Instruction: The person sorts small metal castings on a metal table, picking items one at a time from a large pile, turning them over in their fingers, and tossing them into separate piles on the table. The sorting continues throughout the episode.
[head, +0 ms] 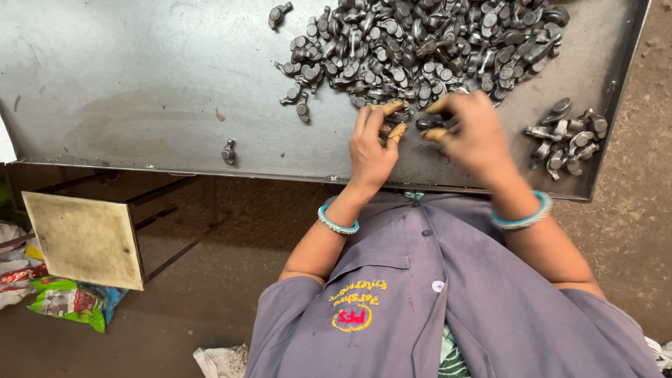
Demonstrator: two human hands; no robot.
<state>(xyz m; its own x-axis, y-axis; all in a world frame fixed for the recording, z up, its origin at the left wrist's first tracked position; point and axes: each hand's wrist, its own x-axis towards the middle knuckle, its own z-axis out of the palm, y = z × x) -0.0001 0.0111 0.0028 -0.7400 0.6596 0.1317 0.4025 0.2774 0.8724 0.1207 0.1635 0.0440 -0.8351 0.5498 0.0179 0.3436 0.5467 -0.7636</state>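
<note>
Grey sheet-metal bench (140, 84) with a raised rim, seen from the head camera above a worn earthen floor. Carried a big heap of small dark forged metal parts (420, 49) at the far edge, a smaller sorted cluster (567, 140) near the right rim, and one stray piece (228, 151) near the front lip. Left hand (371, 147) curled, fingertips in tan finger guards pinching one dark part (386, 129) at the heap's near edge. Right hand (476, 133) likewise curled over another part (428, 122), guarded fingers closed around it. Judged dense and rigid, heavy for their bulk, possibly oily or rough-edged; best gripped across the narrow shank between the rounded ends, not by a knob. Noted also: blue bangles on both wrists, grey work shirt, snack wrappers (70, 301) on the floor.
</note>
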